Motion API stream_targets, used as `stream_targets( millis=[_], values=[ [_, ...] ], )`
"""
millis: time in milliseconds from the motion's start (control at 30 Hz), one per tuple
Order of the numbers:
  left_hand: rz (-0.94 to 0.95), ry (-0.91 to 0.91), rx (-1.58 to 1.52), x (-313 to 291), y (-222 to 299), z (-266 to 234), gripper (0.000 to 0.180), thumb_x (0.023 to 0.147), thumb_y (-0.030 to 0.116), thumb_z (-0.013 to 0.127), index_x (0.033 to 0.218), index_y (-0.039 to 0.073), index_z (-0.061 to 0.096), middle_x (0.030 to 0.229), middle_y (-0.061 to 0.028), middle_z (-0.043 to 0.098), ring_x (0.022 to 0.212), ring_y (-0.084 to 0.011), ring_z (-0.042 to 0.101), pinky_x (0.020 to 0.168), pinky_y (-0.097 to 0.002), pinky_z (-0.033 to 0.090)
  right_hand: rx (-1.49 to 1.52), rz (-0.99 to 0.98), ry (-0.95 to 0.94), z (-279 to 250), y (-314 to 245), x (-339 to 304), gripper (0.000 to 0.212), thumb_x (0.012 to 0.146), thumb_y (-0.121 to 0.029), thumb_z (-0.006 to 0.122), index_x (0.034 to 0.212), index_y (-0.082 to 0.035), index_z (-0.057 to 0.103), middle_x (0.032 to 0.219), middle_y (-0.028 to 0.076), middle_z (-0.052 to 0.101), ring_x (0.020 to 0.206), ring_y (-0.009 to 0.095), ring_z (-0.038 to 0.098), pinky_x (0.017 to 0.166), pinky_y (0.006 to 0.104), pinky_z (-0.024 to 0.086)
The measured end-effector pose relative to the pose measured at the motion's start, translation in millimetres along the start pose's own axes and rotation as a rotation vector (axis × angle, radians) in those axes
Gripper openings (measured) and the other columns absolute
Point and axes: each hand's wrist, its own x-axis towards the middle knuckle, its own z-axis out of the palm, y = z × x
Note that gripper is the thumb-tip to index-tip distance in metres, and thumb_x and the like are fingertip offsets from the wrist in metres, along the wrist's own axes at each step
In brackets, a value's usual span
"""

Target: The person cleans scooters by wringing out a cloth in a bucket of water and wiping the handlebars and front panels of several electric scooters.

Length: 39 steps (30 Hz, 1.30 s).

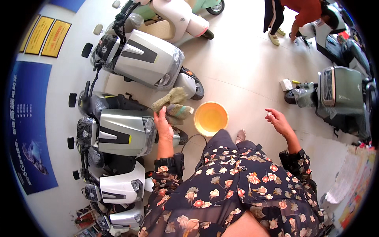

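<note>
My left hand (163, 125) is closed on a crumpled olive-green cloth (173, 103) with a striped part hanging down. It holds the cloth up near the front of a silver scooter (124, 132). To the right of the cloth, a yellow-orange basin (211, 118) stands on the floor just ahead of my feet; liquid seems to be in it. My right hand (278, 121) is held out to the right over the floor, its fingers partly curled and apart, with nothing visible in it.
More scooters line the left wall, among them a grey one (148, 59) and a white one (122, 183). On the right is a dark green scooter (341, 94). A person in a red top (302, 14) bends by a scooter at the far right. Posters (35, 126) cover the wall.
</note>
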Motion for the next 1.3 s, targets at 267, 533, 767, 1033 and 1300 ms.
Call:
stream_targets(
  millis=[267,533,767,1033,1300],
  values=[
    [0.296,0.299,0.127,44.7,24.4,-10.2,0.037,0.091,0.020,0.061,0.123,0.004,0.051,0.115,-0.0066,0.058,0.103,-0.0191,0.056,0.091,-0.0335,0.047,-0.099,-0.062,-0.260,10.5,-23.3,41.1,0.033,0.096,-0.015,0.046,0.125,-0.002,0.056,0.094,0.010,0.066,0.084,0.017,0.062,0.080,0.0313,0.050],
    [0.428,0.494,0.037,201.5,2.6,53.9,0.032,0.090,0.019,0.062,0.114,-0.001,0.055,0.113,-0.0093,0.060,0.097,-0.0199,0.059,0.085,-0.0332,0.049,-0.198,-0.001,-0.273,-69.2,-86.8,171.6,0.034,0.097,-0.018,0.046,0.128,-0.005,0.054,0.096,0.010,0.067,0.085,0.016,0.062,0.079,0.0300,0.049],
    [0.493,0.845,0.662,265.1,-56.9,48.5,0.044,0.085,0.024,0.064,0.115,-0.007,0.054,0.122,-0.0234,0.050,0.111,-0.0354,0.050,0.096,-0.0435,0.041,-0.206,0.117,-0.272,-76.5,-93.9,262.5,0.035,0.099,-0.025,0.045,0.128,-0.007,0.056,0.096,0.007,0.067,0.084,0.013,0.061,0.074,0.0279,0.049],
    [0.281,0.579,1.282,362.3,-108.3,101.7,0.068,0.085,0.017,0.062,0.142,0.006,0.026,0.157,-0.0176,0.011,0.143,-0.0406,0.014,0.105,-0.0636,0.025,-0.395,0.002,-0.491,-28.2,-204.2,398.4,0.035,0.098,-0.020,0.047,0.128,-0.003,0.053,0.096,0.012,0.067,0.086,0.018,0.062,0.082,0.0312,0.049],
    [0.425,1.147,1.181,440.5,3.4,60.2,0.060,0.090,0.023,0.046,0.143,0.004,0.027,0.156,-0.0162,0.019,0.145,-0.0365,0.015,0.107,-0.0673,0.018,-0.578,-0.024,-0.540,-38.0,-243.0,468.2,0.033,0.094,-0.015,0.048,0.124,-0.003,0.055,0.091,0.011,0.066,0.084,0.019,0.063,0.080,0.0332,0.050]
  ],
)
